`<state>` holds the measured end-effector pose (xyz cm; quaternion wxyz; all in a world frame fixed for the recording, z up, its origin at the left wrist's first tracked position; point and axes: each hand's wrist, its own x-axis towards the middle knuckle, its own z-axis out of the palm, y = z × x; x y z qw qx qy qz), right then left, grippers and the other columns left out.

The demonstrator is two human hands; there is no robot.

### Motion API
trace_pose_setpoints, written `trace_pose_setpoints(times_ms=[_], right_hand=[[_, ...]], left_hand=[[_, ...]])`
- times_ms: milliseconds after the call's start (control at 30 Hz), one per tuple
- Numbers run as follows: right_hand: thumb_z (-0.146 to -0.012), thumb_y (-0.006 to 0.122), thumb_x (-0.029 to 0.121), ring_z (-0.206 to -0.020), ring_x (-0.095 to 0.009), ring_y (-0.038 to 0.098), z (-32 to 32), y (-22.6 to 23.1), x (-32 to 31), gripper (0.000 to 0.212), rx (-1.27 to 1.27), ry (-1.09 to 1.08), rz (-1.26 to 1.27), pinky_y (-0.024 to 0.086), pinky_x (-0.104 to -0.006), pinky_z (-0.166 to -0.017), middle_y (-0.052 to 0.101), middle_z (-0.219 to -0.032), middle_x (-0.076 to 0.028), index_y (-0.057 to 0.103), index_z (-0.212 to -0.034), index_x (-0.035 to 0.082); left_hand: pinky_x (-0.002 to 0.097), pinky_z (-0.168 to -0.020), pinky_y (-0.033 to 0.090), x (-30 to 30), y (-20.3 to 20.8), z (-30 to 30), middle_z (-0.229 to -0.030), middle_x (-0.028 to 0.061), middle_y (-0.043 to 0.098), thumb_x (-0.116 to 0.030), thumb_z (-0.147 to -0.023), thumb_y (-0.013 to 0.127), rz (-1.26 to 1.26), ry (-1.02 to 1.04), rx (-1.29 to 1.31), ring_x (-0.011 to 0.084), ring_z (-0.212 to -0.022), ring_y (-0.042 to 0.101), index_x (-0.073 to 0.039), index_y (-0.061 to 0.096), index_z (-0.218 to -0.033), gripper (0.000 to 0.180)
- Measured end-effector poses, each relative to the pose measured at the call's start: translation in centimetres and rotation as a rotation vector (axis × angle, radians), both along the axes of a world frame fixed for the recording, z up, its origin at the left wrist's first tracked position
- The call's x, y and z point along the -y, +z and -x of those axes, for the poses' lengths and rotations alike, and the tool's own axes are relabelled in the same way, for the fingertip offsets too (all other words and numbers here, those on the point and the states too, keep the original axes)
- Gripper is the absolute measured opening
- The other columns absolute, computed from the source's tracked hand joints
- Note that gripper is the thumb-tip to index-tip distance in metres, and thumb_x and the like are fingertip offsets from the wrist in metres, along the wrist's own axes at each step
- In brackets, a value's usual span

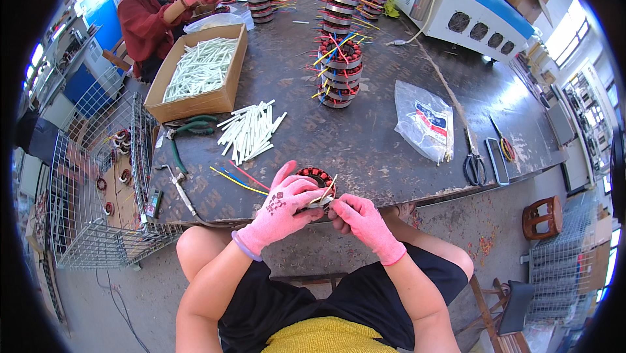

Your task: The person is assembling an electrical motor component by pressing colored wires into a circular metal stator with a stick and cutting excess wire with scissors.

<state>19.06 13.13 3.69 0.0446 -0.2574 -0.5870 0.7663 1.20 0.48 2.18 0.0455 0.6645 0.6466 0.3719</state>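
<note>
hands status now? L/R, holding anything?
Left hand: closed on the motor stator at the table edge.
Right hand: fingers pinched on the stator's wire ends.

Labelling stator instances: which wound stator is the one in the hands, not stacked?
The single stator at the near table edge, held between the left hand and right hand. The rest stand in stacks further back on the table, untouched.

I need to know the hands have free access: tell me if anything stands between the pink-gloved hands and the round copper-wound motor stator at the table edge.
Nothing visible does. The left hand and right hand in pink gloves already grip the round copper-wound motor stator at the dark table's near edge. Its coloured lead wires trail off leftwards, not across the hands.
</note>
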Motion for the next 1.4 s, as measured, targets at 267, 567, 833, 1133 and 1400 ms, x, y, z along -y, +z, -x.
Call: trace_pose_setpoints(times_ms=[267, 567, 833, 1133, 1400], right_hand=[[-0.098, 0.060, 0.033, -0.057, -0.004, 0.049, 1.0, -2.3, -0.4, 0.032, 0.127, -0.044, -0.273, 0.039, -0.0223, -0.052, 0.057, -0.067, 0.003, 0.063, -0.085, 0.003], [-0.089, 0.070, 0.019, -0.066, -0.006, 0.054, 0.4, 0.1, -0.8, 0.030, -0.082, -0.175, -0.547, 0.046, -0.0240, -0.061, 0.061, -0.089, -0.003, 0.066, -0.113, 0.002], [-0.090, 0.065, 0.005, -0.083, -0.013, 0.062, 1.9, -0.8, -1.7, 0.016, -0.121, -0.184, -0.469, 0.051, -0.0274, -0.073, 0.063, -0.100, -0.006, 0.068, -0.106, 0.001], [-0.089, 0.062, -0.001, -0.081, -0.021, 0.065, 2.4, -0.1, -0.7, 0.012, -0.331, -0.219, -1.010, 0.052, -0.0303, -0.072, 0.064, -0.093, -0.010, 0.066, -0.100, 0.003], [-0.100, 0.056, 0.009, -0.079, -0.005, 0.059, 1.4, 2.3, -1.1, 0.011, -0.308, -0.344, -0.397, 0.047, -0.0209, -0.068, 0.064, -0.095, -0.001, 0.059, -0.109, 0.003]], left_hand=[[0.0513, -0.118, 0.026, -0.6, 0.1, -0.1, -0.098, 0.0017, 0.068, -0.014, -0.078, 0.079, -0.073, -0.084, 0.132, 0.0200, -0.106, 0.064, -0.016, 0.072, -0.112, 0.035], [0.0477, -0.117, 0.028, -0.8, 0.4, -0.9, -0.100, 0.0043, 0.071, -0.018, -0.085, 0.074, 0.028, 0.063, 0.208, 0.0223, -0.105, 0.065, -0.013, 0.069, -0.116, 0.032], [0.0482, -0.114, 0.031, -1.1, 0.4, -1.4, -0.093, 0.0059, 0.067, -0.023, -0.085, 0.075, -0.013, 0.156, 0.232, 0.0242, -0.101, 0.063, -0.011, 0.071, -0.107, 0.026], [0.0506, -0.112, 0.034, -1.8, -0.6, -1.5, -0.088, 0.0034, 0.062, -0.022, -0.080, 0.075, -0.107, 0.207, 0.141, 0.0235, -0.094, 0.062, -0.014, 0.072, -0.092, 0.014], [0.0507, -0.116, 0.030, -1.5, -0.7, -1.2, -0.095, 0.0038, 0.064, -0.022, -0.076, 0.079, -0.018, 0.151, 0.105, 0.0234, -0.102, 0.062, -0.013, 0.071, -0.093, 0.020]])
